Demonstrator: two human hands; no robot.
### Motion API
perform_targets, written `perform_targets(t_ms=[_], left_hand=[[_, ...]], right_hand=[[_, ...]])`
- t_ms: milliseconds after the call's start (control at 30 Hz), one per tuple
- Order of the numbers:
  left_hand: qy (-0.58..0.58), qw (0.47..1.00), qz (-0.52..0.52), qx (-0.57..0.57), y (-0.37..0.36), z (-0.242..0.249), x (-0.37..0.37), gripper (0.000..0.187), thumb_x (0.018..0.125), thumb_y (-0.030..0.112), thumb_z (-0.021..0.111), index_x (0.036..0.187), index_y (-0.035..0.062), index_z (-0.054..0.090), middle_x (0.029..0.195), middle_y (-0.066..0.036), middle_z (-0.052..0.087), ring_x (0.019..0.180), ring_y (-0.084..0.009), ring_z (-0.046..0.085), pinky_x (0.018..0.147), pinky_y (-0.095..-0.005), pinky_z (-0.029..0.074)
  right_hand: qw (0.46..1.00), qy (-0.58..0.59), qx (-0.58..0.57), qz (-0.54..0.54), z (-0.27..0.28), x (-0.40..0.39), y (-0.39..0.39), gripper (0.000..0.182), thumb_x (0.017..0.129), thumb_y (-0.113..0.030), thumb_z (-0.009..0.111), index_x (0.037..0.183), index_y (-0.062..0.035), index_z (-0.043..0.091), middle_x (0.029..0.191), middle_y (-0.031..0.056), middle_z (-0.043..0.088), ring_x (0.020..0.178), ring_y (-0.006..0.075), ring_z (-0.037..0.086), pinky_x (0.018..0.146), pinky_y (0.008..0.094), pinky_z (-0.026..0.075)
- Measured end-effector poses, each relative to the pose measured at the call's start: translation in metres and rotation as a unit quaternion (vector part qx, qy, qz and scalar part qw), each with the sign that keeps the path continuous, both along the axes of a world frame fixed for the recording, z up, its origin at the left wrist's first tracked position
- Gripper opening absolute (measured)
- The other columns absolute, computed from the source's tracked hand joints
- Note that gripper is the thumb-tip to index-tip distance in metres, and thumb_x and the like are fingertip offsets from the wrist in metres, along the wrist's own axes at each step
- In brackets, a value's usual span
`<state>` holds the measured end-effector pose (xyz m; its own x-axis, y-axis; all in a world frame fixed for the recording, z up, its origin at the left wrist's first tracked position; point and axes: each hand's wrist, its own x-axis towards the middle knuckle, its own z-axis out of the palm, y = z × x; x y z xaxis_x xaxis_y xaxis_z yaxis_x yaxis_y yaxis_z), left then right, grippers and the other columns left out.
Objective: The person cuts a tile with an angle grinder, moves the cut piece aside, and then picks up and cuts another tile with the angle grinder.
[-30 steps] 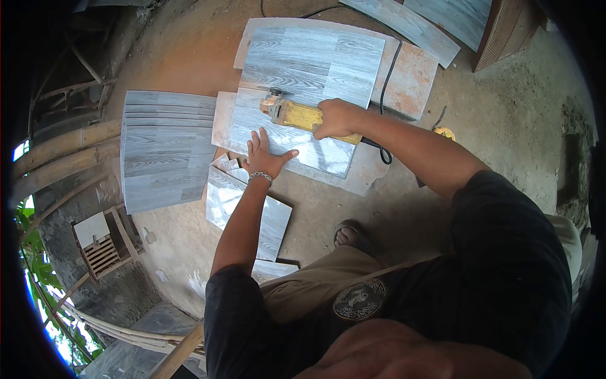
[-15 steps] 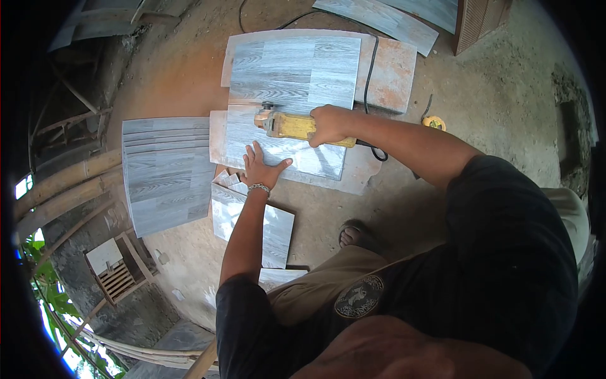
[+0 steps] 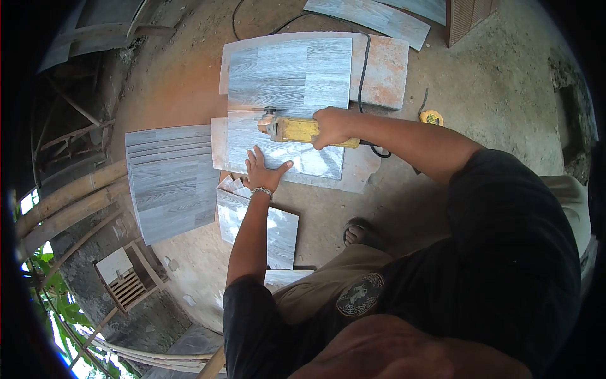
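Observation:
My right hand point(image 3: 333, 127) is wrapped round the body of a yellow angle grinder point(image 3: 298, 130), whose head points left over a grey wood-patterned tile point(image 3: 293, 159). The grinder's disc end lies close to a straight line crossing the tiled surface, and dust-coloured marks show along its left part. With fingers spread, my left hand point(image 3: 264, 175) presses flat on the tile's near edge, a bracelet at its wrist. Beyond the line lies another grey patterned section point(image 3: 287, 72), on top of a larger pale slab point(image 3: 379, 72).
A fanned stack of tiles point(image 3: 170, 183) lies to the left. Nearer me are a loose tile point(image 3: 278, 234) and small offcuts point(image 3: 235, 185). The black power cord point(image 3: 363, 69) crosses the slab. A yellow tape measure point(image 3: 432, 118) rests on the ground at right, and tile strips point(image 3: 372, 19) lie farther off.
The view has turned slightly. My right hand and the grinder are almost where they were on the tile, and my left hand keeps its flat hold.

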<state>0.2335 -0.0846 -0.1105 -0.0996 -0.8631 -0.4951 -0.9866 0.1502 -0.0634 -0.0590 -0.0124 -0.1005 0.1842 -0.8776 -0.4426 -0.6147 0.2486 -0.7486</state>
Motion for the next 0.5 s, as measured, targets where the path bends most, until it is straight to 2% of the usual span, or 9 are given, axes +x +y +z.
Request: perform_targets(t_ms=[500], left_hand=[[-0.007,1.0,-0.01,-0.006,0.0,0.001,0.0,0.14,0.06,0.083,0.077,0.167,0.0203,0.011,0.174,-0.012,0.008,0.159,-0.0334,0.013,0.117,-0.0713,0.018]], right_hand=[[1.0,0.012,-0.004,-0.006,0.001,-0.005,0.011,0.073,0.066,-0.042,0.078,0.115,0.0104,0.066,0.109,0.0298,0.07,0.099,0.0388,0.071,0.084,0.044,0.058]])
